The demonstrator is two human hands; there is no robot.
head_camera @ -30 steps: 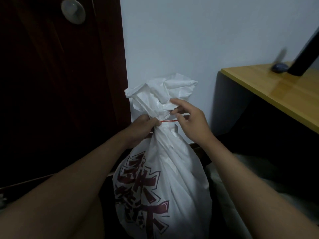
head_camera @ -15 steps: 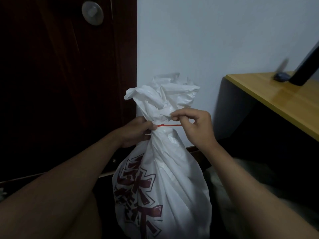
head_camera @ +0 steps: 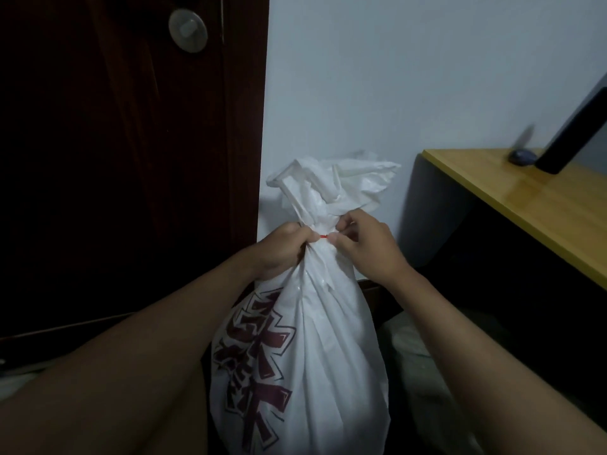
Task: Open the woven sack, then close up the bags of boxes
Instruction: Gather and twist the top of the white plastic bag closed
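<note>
A white plastic bag (head_camera: 315,339) with dark red printed characters stands upright in front of me, its top gathered into a bunched neck. A thin red tie (head_camera: 323,237) runs across that neck. My left hand (head_camera: 281,249) grips the neck from the left and pinches one end of the tie. My right hand (head_camera: 368,247) pinches the other end on the right side. Only a short bit of the tie shows between my fingers. The bag's contents are hidden.
A dark wooden door (head_camera: 115,159) with a round metal lock plate (head_camera: 188,30) fills the left. A pale wall (head_camera: 394,77) is behind the bag. A wooden desk (head_camera: 538,205) stands at right with a dark slanted object (head_camera: 571,133) on it. A pale bundle (head_camera: 417,349) lies low right.
My right hand has moved in toward the left hand, so the visible stretch of red tie has shortened. The camera has shifted, moving the bag and door rightward in view.
</note>
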